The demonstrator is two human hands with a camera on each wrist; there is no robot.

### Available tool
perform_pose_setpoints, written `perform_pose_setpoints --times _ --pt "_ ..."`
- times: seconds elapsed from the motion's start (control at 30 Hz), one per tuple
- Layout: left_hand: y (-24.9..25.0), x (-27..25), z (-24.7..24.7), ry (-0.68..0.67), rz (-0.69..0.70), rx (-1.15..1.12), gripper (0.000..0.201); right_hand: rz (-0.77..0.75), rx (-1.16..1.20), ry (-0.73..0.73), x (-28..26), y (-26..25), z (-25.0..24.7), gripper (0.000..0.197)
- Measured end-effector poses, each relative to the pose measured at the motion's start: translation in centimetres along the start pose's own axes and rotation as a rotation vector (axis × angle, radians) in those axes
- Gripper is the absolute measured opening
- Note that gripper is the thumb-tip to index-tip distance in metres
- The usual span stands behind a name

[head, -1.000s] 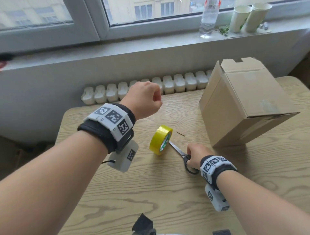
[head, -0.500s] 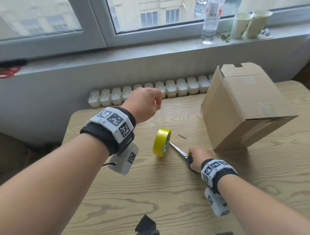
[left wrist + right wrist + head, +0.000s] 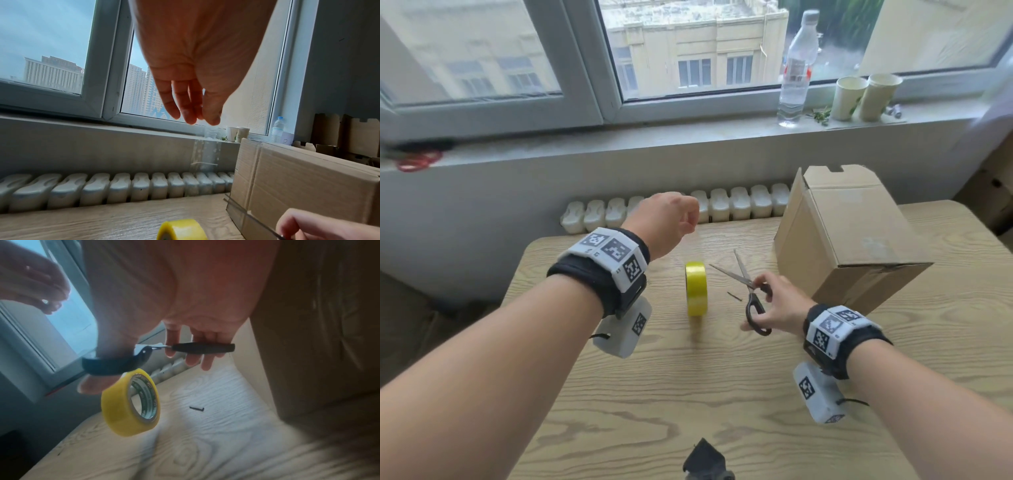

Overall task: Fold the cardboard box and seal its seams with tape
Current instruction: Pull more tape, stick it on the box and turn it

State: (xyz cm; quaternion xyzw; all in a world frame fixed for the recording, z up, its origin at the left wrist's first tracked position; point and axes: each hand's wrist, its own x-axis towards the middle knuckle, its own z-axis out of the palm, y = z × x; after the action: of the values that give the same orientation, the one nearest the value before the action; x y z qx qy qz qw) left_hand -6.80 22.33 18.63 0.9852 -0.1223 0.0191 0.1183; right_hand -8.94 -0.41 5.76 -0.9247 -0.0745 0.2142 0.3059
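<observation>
The brown cardboard box (image 3: 842, 233) stands folded on the wooden table (image 3: 722, 394) at the right, also seen in the left wrist view (image 3: 298, 178). A yellow tape roll (image 3: 695, 287) stands on edge mid-table; whether it touches the wood I cannot tell. My left hand (image 3: 671, 222) is raised above the roll, fingers and thumb pinching a clear tape strip (image 3: 205, 151) that runs downward. My right hand (image 3: 774, 305) holds black-handled scissors (image 3: 750, 291) off the table, blades apart and pointing away beside the roll (image 3: 131, 402).
A small dark scrap (image 3: 734, 296) lies between roll and box. Behind the table runs a white radiator (image 3: 722, 205). On the sill stand a water bottle (image 3: 796, 75) and two paper cups (image 3: 866, 97). More cardboard (image 3: 349, 138) is stacked far right.
My right hand has lifted the scissors off the table and opened the blades. The roll now shows edge-on. The left hand stays raised, a little higher.
</observation>
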Motion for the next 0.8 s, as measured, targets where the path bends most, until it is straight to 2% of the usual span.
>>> perform_pose_setpoints --times 0.03,0.1,0.23,0.5,0.8 --pt "0.1 0.0 -0.3 0.011 -0.001 0.009 0.013 -0.005 0.002 -0.004 -0.1 -0.1 -0.4 0.075" --pt "0.2 0.0 -1.0 0.023 0.011 0.027 0.012 -0.049 0.000 0.026 -0.2 -0.4 -1.1 0.062" --pt "0.5 -0.1 -2.2 0.004 0.065 0.028 0.015 -0.137 -0.219 0.101 0.1 -1.7 -2.9 0.039" --pt "1.8 -0.5 -3.0 0.043 0.158 0.022 0.014 -0.244 -0.520 0.034 0.0 -5.6 -6.2 0.034" --pt "2.0 -1.0 -2.7 0.059 0.192 -0.009 0.013 -0.338 -0.631 -0.066 -0.7 -6.1 -7.2 0.030"
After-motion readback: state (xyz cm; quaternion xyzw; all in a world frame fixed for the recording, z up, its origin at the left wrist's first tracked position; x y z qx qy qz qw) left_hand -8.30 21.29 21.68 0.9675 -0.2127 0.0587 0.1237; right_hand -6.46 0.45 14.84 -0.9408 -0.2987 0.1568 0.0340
